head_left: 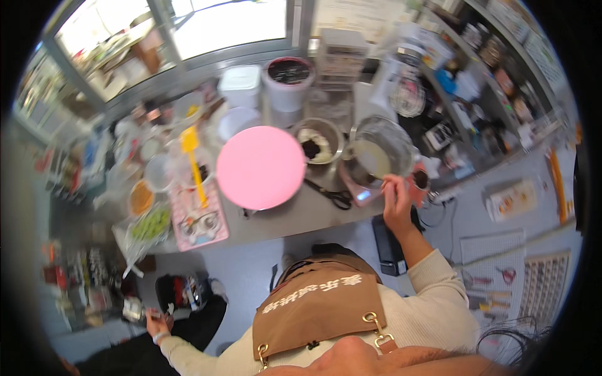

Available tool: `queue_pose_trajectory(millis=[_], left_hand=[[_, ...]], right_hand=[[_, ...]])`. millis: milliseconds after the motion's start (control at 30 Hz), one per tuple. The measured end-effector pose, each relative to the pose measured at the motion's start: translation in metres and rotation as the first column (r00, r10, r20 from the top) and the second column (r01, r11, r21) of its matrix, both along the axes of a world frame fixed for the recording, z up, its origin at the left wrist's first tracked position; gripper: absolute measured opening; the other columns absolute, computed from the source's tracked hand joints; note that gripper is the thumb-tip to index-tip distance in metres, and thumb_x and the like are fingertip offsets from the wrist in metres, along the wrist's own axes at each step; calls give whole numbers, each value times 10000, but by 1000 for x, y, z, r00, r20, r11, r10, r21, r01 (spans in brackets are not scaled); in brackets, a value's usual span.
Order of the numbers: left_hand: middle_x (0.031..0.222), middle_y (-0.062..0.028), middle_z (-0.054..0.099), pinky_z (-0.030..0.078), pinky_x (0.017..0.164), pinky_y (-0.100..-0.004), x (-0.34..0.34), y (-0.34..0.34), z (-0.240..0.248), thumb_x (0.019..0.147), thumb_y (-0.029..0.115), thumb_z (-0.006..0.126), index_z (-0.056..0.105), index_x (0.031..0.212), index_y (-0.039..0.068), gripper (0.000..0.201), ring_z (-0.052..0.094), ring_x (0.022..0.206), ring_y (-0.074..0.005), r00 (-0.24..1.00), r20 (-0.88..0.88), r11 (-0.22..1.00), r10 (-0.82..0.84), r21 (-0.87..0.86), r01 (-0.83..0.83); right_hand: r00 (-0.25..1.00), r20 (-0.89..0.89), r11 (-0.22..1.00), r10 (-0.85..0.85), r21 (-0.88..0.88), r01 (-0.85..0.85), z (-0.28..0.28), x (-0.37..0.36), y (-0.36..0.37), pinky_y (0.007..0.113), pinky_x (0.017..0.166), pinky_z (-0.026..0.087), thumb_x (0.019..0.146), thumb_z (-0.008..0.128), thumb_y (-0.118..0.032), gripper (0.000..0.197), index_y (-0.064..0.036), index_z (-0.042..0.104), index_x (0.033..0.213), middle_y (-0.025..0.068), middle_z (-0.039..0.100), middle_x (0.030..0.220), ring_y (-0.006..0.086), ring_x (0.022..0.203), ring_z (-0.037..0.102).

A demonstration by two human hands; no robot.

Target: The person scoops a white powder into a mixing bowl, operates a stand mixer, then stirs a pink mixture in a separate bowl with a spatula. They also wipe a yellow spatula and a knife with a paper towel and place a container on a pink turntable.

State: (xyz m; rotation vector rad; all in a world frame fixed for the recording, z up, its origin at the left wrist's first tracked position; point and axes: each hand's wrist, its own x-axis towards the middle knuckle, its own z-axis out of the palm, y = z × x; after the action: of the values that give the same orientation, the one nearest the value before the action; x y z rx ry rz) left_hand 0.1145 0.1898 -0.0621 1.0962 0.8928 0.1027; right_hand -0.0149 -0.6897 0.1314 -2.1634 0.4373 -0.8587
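At the table's right side my right hand is pinched closed beside the rim of a metal pot of pale liquid. Whatever thin thing its fingers hold is too small to name. The pot stands on a pink kitchen scale with a lit display. Low at the left, away from the table, my left hand is closed, with a small silvery-white object by its fingertips; what it grips is unclear. Left of the pot are a metal bowl with white and dark contents, black-handled scissors and a round pink turntable.
A stand mixer and a clear-sided bowl stand behind the pot. A yellow spatula lies over a pink tray, near bagged green food. Tubs line the back. A black-clothed person's leg shows at lower left.
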Motion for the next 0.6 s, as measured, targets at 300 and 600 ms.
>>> queue_pose_trajectory(millis=[300,600], left_hand=[[999,50,669,485,820,-358,-27,-8,10,1009,355,549,631,1115,194,209,616,929,-129,996,60,993,-65,-92,70],[1013,85,663,472,862,-365,-40,-85,37,1037,317,480,543,1369,229,349,610,942,-67,971,213,980,-108,-139,140]], right_hand=[[869,-451,813,-206,416,408,-70,-48,-189,294,767,488,986,566,-406,400,-45,628,1145,47,657,1013,149,860,615],[933,-353,608,64,756,244,-71,5,-252,335,851,514,1012,524,-404,373,-73,619,1153,21,654,1084,129,949,632]])
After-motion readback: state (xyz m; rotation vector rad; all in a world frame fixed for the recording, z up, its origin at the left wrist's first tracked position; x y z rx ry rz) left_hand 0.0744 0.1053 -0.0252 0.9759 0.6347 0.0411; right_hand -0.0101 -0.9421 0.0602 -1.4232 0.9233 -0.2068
